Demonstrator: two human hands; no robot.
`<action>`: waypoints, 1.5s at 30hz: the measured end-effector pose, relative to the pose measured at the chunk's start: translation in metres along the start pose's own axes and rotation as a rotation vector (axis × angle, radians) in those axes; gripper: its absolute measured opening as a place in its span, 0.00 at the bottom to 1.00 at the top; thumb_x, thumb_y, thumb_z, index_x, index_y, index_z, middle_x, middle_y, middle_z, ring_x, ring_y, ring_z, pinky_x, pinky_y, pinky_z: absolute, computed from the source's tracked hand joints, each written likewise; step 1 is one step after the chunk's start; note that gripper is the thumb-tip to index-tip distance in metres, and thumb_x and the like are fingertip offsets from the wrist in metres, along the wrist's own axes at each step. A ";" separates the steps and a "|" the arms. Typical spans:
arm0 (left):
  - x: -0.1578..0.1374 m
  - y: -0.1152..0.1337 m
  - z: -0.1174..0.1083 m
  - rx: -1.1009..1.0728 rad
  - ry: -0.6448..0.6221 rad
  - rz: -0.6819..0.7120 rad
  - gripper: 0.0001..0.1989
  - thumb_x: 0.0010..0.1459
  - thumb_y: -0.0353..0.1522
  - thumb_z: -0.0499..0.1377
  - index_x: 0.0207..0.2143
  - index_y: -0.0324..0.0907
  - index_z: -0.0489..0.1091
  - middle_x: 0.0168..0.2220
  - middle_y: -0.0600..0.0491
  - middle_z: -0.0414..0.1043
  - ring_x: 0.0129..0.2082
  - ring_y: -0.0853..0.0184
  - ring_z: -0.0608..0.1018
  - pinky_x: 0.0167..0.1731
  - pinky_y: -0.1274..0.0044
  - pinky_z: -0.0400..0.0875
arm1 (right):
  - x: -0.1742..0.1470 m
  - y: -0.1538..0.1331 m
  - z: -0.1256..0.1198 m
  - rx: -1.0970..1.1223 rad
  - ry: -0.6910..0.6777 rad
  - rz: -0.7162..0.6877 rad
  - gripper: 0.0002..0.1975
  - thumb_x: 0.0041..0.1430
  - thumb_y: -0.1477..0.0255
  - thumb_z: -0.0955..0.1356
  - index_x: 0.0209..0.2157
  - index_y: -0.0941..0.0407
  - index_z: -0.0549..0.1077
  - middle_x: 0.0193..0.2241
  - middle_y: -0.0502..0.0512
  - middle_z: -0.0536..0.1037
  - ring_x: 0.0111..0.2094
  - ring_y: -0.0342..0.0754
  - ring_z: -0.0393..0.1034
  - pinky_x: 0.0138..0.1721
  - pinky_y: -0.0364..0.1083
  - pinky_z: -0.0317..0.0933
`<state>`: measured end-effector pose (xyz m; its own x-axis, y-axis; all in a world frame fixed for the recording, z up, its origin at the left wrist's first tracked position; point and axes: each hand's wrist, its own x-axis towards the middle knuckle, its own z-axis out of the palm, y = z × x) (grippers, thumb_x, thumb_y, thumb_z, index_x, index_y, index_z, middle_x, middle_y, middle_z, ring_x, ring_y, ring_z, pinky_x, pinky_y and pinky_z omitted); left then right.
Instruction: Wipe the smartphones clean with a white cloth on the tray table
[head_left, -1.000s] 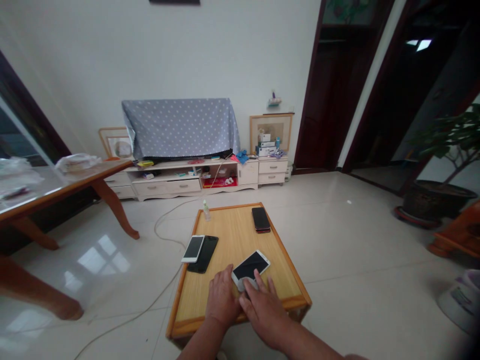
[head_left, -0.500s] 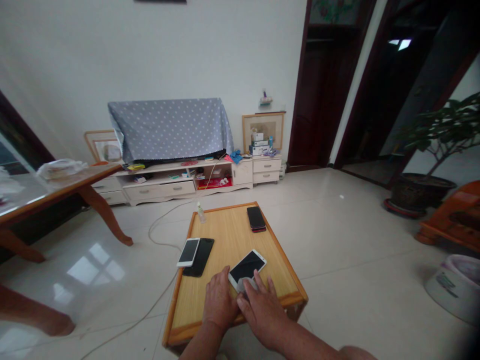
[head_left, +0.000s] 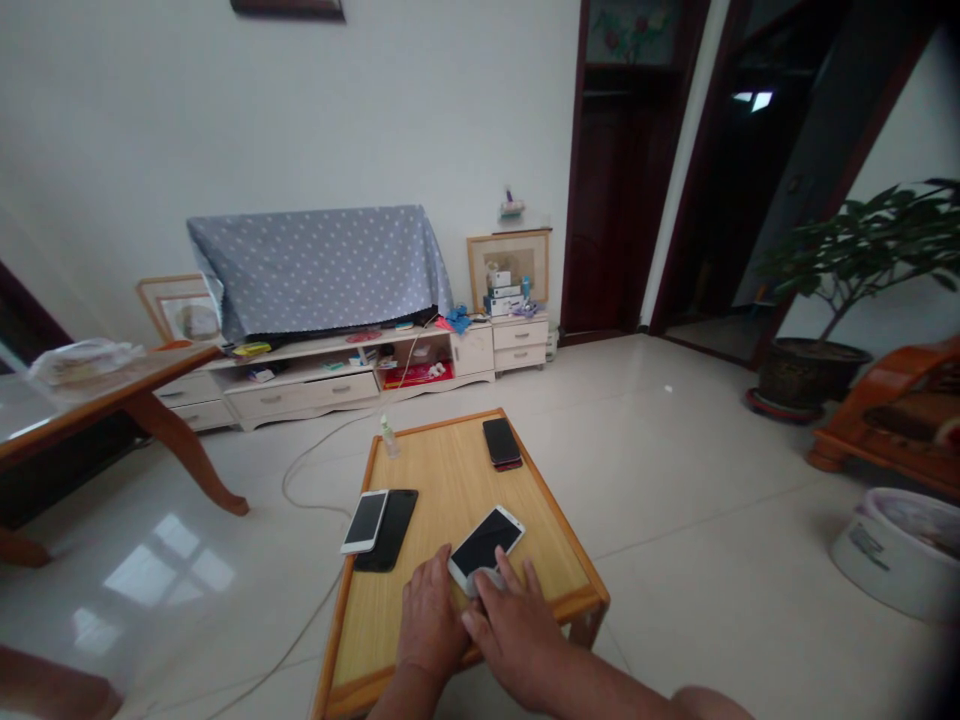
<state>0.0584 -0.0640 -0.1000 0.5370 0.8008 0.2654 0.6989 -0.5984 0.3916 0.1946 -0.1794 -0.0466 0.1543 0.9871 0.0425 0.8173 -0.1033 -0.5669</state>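
A white smartphone (head_left: 487, 542) with a dark screen lies slanted on the small wooden table (head_left: 442, 450). My left hand (head_left: 433, 612) grips it at its lower left edge, fingers close together. Pressed against the lower end of the screen is a small grey cloth (head_left: 484, 581), held under the fingers of my right hand (head_left: 517, 622). Those fingers partly cover the cloth and the phone's near corner. To the left, another white phone (head_left: 365, 521) rests partly on a black phone case (head_left: 390, 540). A black phone (head_left: 500, 442) lies on a dark red item at the far right.
A small clear spray bottle (head_left: 389, 438) stands at the table's far left corner. A cable (head_left: 300, 610) runs along the floor on the left. Beyond are a white TV cabinet (head_left: 300, 398), a larger table (head_left: 180, 440), a potted plant (head_left: 817, 370) and a white bucket (head_left: 885, 560).
The view has shifted slightly, so the room appears further left. My right hand and the cloth stay near the phone's lower end; my left hand keeps its place at the edge.
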 end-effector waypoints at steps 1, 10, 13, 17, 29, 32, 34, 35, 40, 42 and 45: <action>0.000 0.001 0.000 0.001 0.002 -0.001 0.35 0.54 0.37 0.60 0.62 0.36 0.57 0.57 0.40 0.69 0.58 0.53 0.69 0.58 0.63 0.62 | 0.004 0.004 -0.004 -0.017 0.007 0.035 0.25 0.71 0.55 0.53 0.61 0.51 0.65 0.60 0.56 0.71 0.72 0.58 0.38 0.68 0.66 0.32; 0.002 0.004 -0.001 -0.003 0.024 0.001 0.34 0.55 0.39 0.59 0.62 0.37 0.58 0.57 0.40 0.69 0.57 0.53 0.70 0.57 0.63 0.62 | 0.022 0.021 -0.019 -0.094 0.066 0.190 0.30 0.71 0.54 0.52 0.64 0.55 0.62 0.64 0.61 0.66 0.72 0.60 0.35 0.68 0.67 0.29; 0.001 0.000 0.000 -0.020 0.009 0.008 0.33 0.55 0.36 0.59 0.62 0.37 0.58 0.58 0.40 0.69 0.58 0.53 0.70 0.57 0.63 0.62 | 0.006 0.001 -0.002 -0.011 0.013 0.021 0.28 0.72 0.55 0.53 0.64 0.52 0.62 0.62 0.58 0.69 0.72 0.58 0.37 0.68 0.65 0.32; 0.001 0.000 0.002 -0.009 0.033 0.011 0.33 0.54 0.36 0.59 0.62 0.38 0.59 0.57 0.40 0.69 0.57 0.53 0.71 0.57 0.62 0.63 | 0.013 0.005 -0.009 -0.033 -0.013 0.040 0.28 0.72 0.55 0.52 0.63 0.52 0.63 0.62 0.58 0.70 0.71 0.59 0.39 0.68 0.66 0.31; -0.001 -0.001 -0.001 0.015 -0.014 -0.006 0.34 0.54 0.32 0.58 0.63 0.37 0.57 0.59 0.41 0.68 0.58 0.54 0.70 0.57 0.65 0.61 | 0.013 -0.002 0.001 0.009 -0.079 -0.084 0.27 0.72 0.56 0.52 0.66 0.51 0.60 0.64 0.56 0.66 0.72 0.56 0.38 0.69 0.63 0.31; -0.001 0.000 -0.001 0.002 0.014 -0.012 0.33 0.56 0.36 0.58 0.63 0.36 0.56 0.57 0.40 0.69 0.57 0.54 0.70 0.57 0.64 0.62 | 0.027 0.008 -0.009 -0.031 -0.061 0.014 0.27 0.72 0.56 0.51 0.64 0.52 0.62 0.65 0.57 0.65 0.72 0.58 0.38 0.68 0.66 0.30; -0.001 0.002 0.000 -0.009 0.027 -0.007 0.36 0.55 0.39 0.60 0.63 0.36 0.55 0.57 0.40 0.69 0.57 0.53 0.70 0.57 0.63 0.62 | 0.036 0.016 -0.018 -0.065 -0.042 0.091 0.27 0.72 0.56 0.51 0.64 0.53 0.62 0.65 0.57 0.65 0.71 0.58 0.38 0.67 0.67 0.31; -0.001 0.002 0.000 -0.015 0.028 -0.005 0.37 0.54 0.39 0.60 0.64 0.36 0.55 0.57 0.40 0.69 0.57 0.52 0.70 0.57 0.63 0.62 | 0.039 0.018 -0.021 -0.073 -0.041 0.105 0.27 0.72 0.57 0.51 0.64 0.53 0.63 0.65 0.57 0.65 0.71 0.58 0.38 0.67 0.67 0.31; -0.001 0.002 -0.002 -0.063 0.002 -0.053 0.37 0.54 0.32 0.58 0.65 0.36 0.52 0.57 0.39 0.69 0.57 0.54 0.71 0.57 0.64 0.61 | 0.024 0.003 -0.014 -0.038 -0.113 -0.068 0.25 0.73 0.59 0.50 0.60 0.51 0.66 0.62 0.56 0.70 0.71 0.56 0.40 0.68 0.66 0.30; -0.001 0.001 -0.003 -0.081 -0.022 -0.067 0.39 0.53 0.29 0.57 0.66 0.36 0.50 0.57 0.40 0.70 0.57 0.55 0.71 0.57 0.65 0.61 | 0.019 -0.007 -0.008 -0.024 -0.128 -0.120 0.25 0.73 0.59 0.50 0.59 0.51 0.67 0.61 0.56 0.71 0.71 0.56 0.41 0.68 0.65 0.30; -0.001 0.000 -0.003 -0.097 -0.039 -0.078 0.39 0.54 0.28 0.55 0.68 0.37 0.47 0.58 0.40 0.70 0.57 0.56 0.71 0.57 0.66 0.61 | 0.026 -0.015 -0.002 -0.029 -0.126 -0.120 0.25 0.73 0.60 0.51 0.61 0.52 0.66 0.62 0.56 0.70 0.71 0.56 0.40 0.68 0.66 0.28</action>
<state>0.0564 -0.0647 -0.0974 0.5023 0.8419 0.1975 0.6912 -0.5281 0.4933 0.1873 -0.1520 -0.0349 -0.0148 0.9999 0.0040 0.8415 0.0146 -0.5401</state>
